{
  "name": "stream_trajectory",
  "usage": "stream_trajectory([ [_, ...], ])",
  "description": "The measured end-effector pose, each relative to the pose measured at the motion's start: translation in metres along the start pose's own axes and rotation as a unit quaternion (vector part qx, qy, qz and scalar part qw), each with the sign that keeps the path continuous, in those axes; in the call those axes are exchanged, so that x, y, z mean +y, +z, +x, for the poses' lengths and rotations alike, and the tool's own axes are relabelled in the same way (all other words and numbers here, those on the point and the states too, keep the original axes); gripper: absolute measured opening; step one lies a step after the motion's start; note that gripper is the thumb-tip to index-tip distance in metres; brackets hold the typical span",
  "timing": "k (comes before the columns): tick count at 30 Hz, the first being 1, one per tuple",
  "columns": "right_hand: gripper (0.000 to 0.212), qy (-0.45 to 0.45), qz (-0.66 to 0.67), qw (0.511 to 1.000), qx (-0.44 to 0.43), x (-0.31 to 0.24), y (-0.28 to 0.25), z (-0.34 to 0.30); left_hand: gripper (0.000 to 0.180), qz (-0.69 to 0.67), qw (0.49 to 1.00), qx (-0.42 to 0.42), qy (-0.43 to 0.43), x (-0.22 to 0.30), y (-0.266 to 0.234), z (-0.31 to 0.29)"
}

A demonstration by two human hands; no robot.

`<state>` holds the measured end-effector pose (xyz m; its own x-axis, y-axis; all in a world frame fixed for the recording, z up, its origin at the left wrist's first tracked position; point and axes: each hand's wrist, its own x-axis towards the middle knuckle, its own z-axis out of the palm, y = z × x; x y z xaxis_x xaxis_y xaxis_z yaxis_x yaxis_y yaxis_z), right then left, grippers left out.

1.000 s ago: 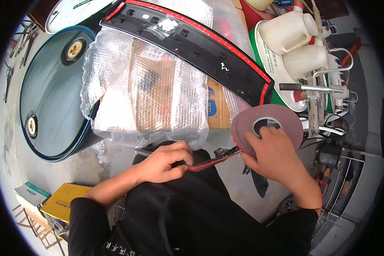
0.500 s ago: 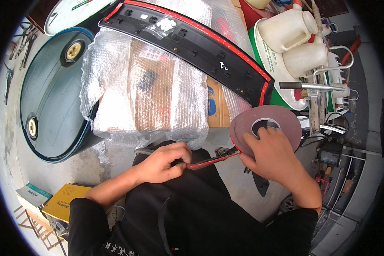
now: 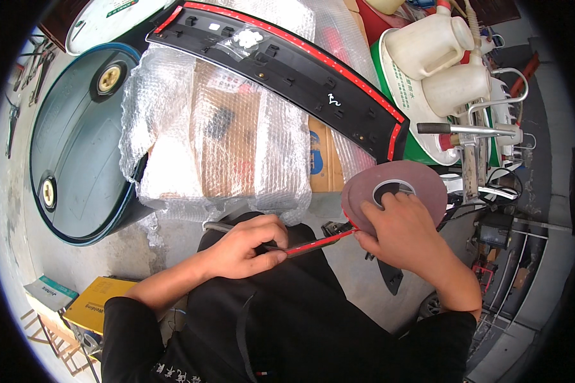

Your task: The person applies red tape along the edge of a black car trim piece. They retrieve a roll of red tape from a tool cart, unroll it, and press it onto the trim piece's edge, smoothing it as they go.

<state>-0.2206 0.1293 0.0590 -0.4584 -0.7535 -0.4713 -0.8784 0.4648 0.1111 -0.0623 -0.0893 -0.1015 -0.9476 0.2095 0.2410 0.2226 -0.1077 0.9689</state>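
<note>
My left hand [image 3: 252, 246] is closed around one end of a narrow black trim piece [image 3: 332, 240], held above my lap. Red-backed tape [image 3: 316, 244] runs along the trim from my left fingers toward my right hand. My right hand [image 3: 399, 223] grips a large brown tape roll [image 3: 358, 188], its fingers hooked into the core and its thumb low by the strip. The far end of the trim passes behind the roll and shows below my right wrist. Ahead lies a long curved black panel [image 3: 294, 83], edged with the same red tape and carrying a small bag of white clips [image 3: 248, 38].
A bubble-wrapped cardboard box [image 3: 230, 140] supports the panel. On the left stands a blue drum [image 3: 86, 147]; on the right, white jugs [image 3: 434, 48] sit on a green-and-white drum [image 3: 396, 70] beside a metal-handled pump [image 3: 479, 131]. A yellow box [image 3: 102, 303] is at lower left.
The trim has tilted so more of its red tape face shows. My left thumb has shifted slightly right, and the roll with my right hand has moved a little left and down.
</note>
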Motion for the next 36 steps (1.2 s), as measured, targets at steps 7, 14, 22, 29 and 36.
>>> stream_trajectory([
  [7, 0.036, -0.006, 0.005, 1.000, 0.006, -0.002, 0.001, 0.001, 0.013, -0.003, 1.000, -0.006, -0.019, 0.001, 0.000, 0.000],
  [14, 0.034, -0.020, 0.008, 0.999, 0.024, -0.003, 0.002, 0.003, 0.012, -0.033, 0.999, -0.019, -0.018, 0.004, 0.000, 0.003],
  [22, 0.031, -0.034, 0.018, 0.997, 0.065, -0.006, 0.002, 0.002, 0.012, -0.044, 0.999, -0.013, -0.023, 0.002, 0.001, 0.002],
  [29, 0.031, -0.037, 0.020, 0.998, 0.053, -0.009, 0.001, 0.002, 0.010, -0.033, 0.999, -0.005, -0.043, 0.008, 0.004, 0.003],
  [36, 0.031, -0.053, 0.017, 0.998, 0.031, -0.017, -0.001, -0.001, 0.009, -0.025, 0.997, -0.012, -0.068, 0.013, 0.005, 0.001],
])
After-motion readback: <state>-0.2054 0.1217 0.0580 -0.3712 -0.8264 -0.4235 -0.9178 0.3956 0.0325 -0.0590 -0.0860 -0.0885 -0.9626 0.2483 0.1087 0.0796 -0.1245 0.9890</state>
